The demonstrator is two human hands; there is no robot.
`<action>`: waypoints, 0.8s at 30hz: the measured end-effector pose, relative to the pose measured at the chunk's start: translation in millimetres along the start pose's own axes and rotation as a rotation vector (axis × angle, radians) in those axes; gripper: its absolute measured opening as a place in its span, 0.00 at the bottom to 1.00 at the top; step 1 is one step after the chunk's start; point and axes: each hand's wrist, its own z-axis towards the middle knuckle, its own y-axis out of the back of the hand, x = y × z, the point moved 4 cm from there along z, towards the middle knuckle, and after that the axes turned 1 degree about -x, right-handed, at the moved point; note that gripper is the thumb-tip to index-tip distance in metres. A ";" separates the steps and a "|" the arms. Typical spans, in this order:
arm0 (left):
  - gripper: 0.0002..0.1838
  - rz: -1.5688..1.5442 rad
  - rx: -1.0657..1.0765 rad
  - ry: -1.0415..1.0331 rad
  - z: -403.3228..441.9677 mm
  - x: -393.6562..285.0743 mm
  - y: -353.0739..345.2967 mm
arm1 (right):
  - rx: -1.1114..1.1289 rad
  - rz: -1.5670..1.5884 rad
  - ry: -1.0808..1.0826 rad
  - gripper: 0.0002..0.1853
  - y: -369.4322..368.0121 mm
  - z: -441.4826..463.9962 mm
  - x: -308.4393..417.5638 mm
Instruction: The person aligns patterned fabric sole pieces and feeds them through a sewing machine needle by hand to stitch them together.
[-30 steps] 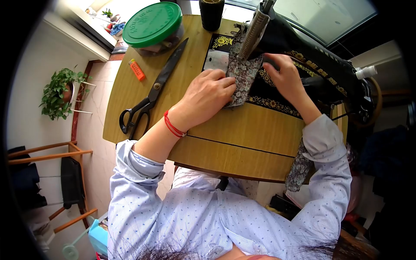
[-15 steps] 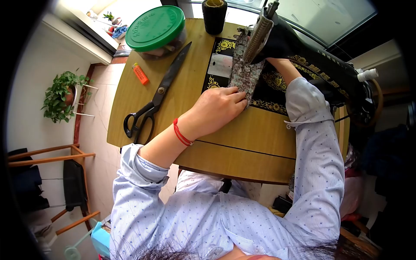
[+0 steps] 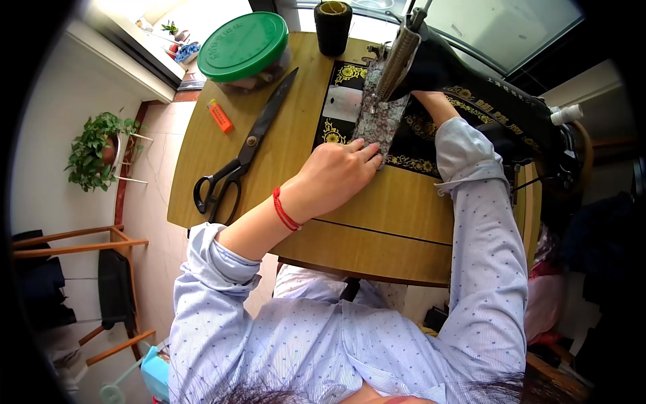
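Left hand (image 3: 336,172) spread flat, not gripping, fingertips on near end of floral fabric strip (image 3: 378,124), upper centre of frame, under sewing machine (image 3: 464,81) head. Right hand (image 3: 428,99) mostly hidden behind it; grip can't be told. Shears (image 3: 252,141) left of centre.

1 green-lidded tub (image 3: 243,48), 1 orange lighter (image 3: 220,116) near it; 1 leafy potted plant (image 3: 94,148) beside pale wall (image 3: 47,178).

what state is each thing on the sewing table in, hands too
Left hand: open, resting on fabric strip
Right hand: mostly hidden behind sewing machine
Fabric strip: laid out, partly under sewing machine
Sewing machine: upright; running or not unclear
Scissors: closed, lying flat
Tub: lid on
Thread cone: upright
Lighter: lying flat
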 end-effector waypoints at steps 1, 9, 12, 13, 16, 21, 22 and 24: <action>0.17 -0.021 -0.014 0.007 -0.1 1.0 0.1 | -0.003 -0.001 0.000 0.15 1.6 0.8 -0.2; 0.13 -0.041 -0.061 0.013 -0.2 11.4 -0.6 | -0.010 -0.021 -0.006 0.15 6.1 0.4 -1.6; 0.12 -0.103 -0.047 0.051 3.1 10.5 7.7 | -0.014 -0.020 -0.010 0.15 8.4 -1.9 -1.5; 0.12 -0.141 -0.034 0.076 3.8 10.4 9.8 | -0.014 -0.019 -0.010 0.16 9.1 -1.8 -1.4; 0.09 -0.065 -0.079 0.048 3.3 14.6 5.2 | -0.017 -0.019 -0.007 0.16 9.7 -1.4 -1.2; 0.08 -0.068 -0.112 0.025 2.8 16.3 -0.3 | -0.023 -0.024 -0.013 0.16 9.7 -0.4 -1.9; 0.08 -0.072 -0.142 0.017 2.2 16.4 0.5 | -0.023 -0.022 -0.014 0.16 9.0 -0.1 -1.5; 0.08 -0.060 -0.135 0.019 2.7 16.6 1.0 | -0.022 -0.022 -0.011 0.16 8.3 -0.2 -1.2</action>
